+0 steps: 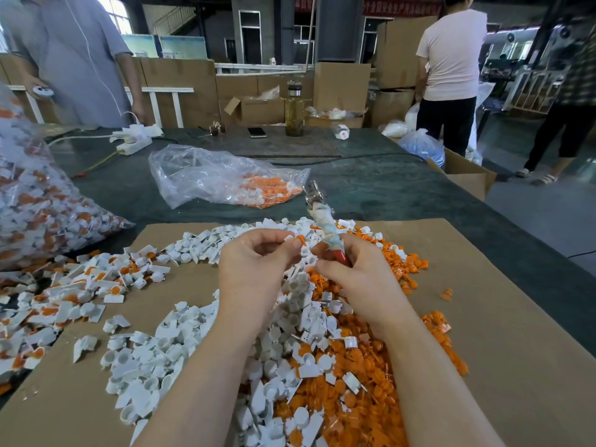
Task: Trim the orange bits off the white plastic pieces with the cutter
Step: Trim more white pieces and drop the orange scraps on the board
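While our left hand (258,256) pinches a white piece (292,237) by its orange bit (301,240), we keep our right hand (351,269), gripping the cutter (325,227), steady and snip flush.

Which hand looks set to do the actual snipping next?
The right hand: it grips the cutter, head pointing up and away. The left hand only pinches a white piece with orange bit beside it.

I see a table (371,185) under dark cloth. Cardboard (516,317) covers its near edge, heaped with white pieces (145,366) and orange bits (371,398). Two bags (206,175) lie mid-table and left; a bottle (294,108), phone (256,132) and power strip (134,145) line the far edge.
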Available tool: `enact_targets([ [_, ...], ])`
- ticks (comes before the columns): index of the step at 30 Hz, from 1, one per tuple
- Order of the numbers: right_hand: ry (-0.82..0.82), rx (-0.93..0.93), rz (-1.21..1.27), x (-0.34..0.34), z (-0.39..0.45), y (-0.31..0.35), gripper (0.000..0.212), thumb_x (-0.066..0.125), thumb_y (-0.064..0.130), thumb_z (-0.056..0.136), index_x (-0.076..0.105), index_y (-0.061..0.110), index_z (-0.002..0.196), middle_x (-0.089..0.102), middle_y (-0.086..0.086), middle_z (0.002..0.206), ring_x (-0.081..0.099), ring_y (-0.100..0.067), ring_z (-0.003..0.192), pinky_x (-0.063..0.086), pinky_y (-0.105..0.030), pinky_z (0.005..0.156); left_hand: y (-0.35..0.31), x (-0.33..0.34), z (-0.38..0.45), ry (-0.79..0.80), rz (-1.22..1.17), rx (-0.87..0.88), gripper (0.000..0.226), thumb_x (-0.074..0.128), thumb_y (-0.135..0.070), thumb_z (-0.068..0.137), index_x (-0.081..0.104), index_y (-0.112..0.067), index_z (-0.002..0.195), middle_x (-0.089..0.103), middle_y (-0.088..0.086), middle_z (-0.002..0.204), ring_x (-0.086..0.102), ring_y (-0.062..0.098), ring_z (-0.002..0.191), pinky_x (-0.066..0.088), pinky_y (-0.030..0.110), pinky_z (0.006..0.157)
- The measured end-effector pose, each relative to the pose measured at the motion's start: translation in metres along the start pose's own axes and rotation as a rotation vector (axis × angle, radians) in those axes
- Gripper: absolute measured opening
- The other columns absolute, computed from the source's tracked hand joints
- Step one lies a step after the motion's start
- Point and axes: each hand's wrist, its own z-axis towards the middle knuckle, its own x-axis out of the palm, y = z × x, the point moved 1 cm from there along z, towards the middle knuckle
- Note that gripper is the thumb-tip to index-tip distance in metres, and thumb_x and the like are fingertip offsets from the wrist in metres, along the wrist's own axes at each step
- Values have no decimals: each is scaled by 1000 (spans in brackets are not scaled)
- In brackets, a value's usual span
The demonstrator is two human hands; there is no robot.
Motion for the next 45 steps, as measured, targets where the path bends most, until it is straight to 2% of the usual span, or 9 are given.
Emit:
enact_targets([
  [2,62,51,15,-6,-1,-1,11,67,16,86,68,26,91,67,-3,90,62,-10,81,48,-21,66,0,-3,3,3,-65,-22,13,80,-8,80,74,-19,78,74,-2,68,73,12,65,55,16,60],
  [4,126,74,4,-11,-2,0,10,68,16,86,68,22,95,65,0,84,61,-8,74,46,-23,68,0,-6,5,15,-112,-23,12,77,-5,82,73,-16,80,74,-2,67,73,13,65,57,17,62],
  [8,240,70,-87,-13,-4,0,16,67,12,86,65,8,102,65,-17,95,62,-29,84,49,-43,79,0,-11,8,17,-176,-20,10,76,-5,82,73,-14,82,74,-2,68,73,13,64,58,19,64],
  [18,385,76,-159,-8,-5,3,24,67,23,82,63,10,103,61,-13,90,56,-18,74,44,-36,71,-1,-17,14,26,-188,11,12,70,-2,86,71,-13,84,72,-5,65,70,10,62,56,17,63],
  [23,334,39,-204,-4,-5,2,11,61,10,85,66,10,94,52,-1,68,50,-17,62,45,-44,61,-1,-19,14,19,-180,25,13,70,-1,87,71,-14,83,72,-6,65,70,10,62,55,17,63],
  [31,296,74,-212,2,-4,-1,25,52,0,85,70,17,83,62,0,70,45,-13,51,35,-26,47,0,-16,15,-10,-198,-4,14,70,0,86,70,-13,81,71,-7,61,68,7,57,56,17,62],
  [37,254,-11,-424,6,-2,-5,8,58,18,87,58,17,78,53,5,66,46,-10,53,34,-27,51,8,-31,24,35,-336,-305,6,67,-4,88,68,-4,94,76,2,75,74,13,70,57,20,59],
  [40,161,-25,-474,4,0,-9,13,58,22,87,54,20,75,54,5,68,48,-12,59,34,-27,53,14,-53,37,-106,-560,-509,15,62,-5,93,64,-1,106,77,11,85,76,16,77,58,21,57],
  [45,-47,10,-511,-6,5,-16,19,59,27,89,54,24,71,56,5,65,51,-11,58,35,-27,50,24,-95,49,-417,-1000,-606,23,50,-4,101,56,0,123,74,16,71,76,17,73,58,29,49],
])
